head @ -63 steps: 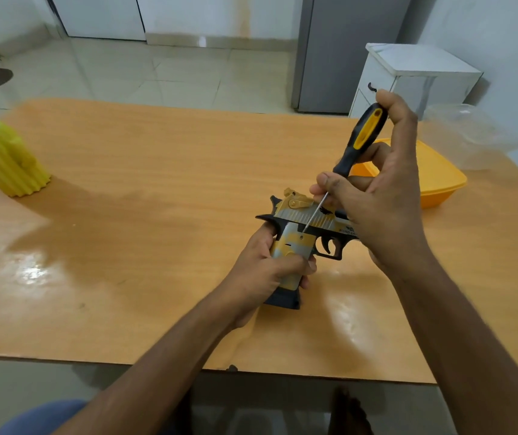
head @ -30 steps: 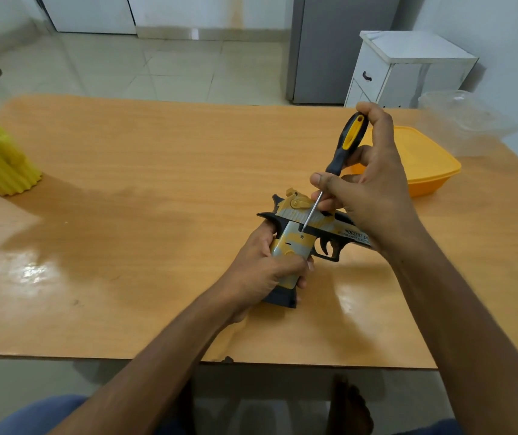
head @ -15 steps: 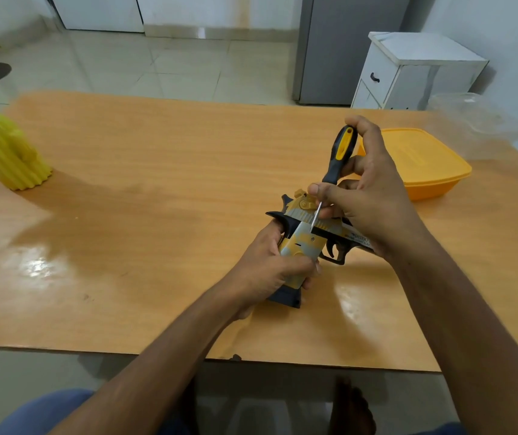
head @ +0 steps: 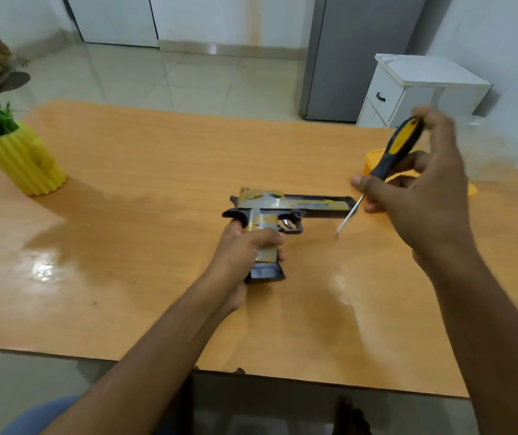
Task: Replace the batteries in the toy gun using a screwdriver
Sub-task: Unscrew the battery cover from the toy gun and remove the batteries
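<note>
Fingers (head: 268, 243) of the left hand (head: 245, 255) are wrapped round the grip of the toy gun (head: 282, 211), which stands over the bench (head: 125, 246), barrel pointing toward the yellow container (head: 471, 191). To the right of the gun, the right hand (head: 424, 189) pinches the screwdriver (head: 386, 164) by its black-and-yellow handle, the metal tip hanging just off the muzzle, apart from it and a little blurred. That container sits behind the right hand, a clear plastic tub (head: 499, 146) beyond it. Far left of the gun is a ribbed yellow pot (head: 25, 161) with green plants. The orange wood top is glossy, catching light. Past the bench lie pale floor tiles (head: 157, 80), a grey fridge (head: 358, 58) and a small white cabinet (head: 414, 89).
</note>
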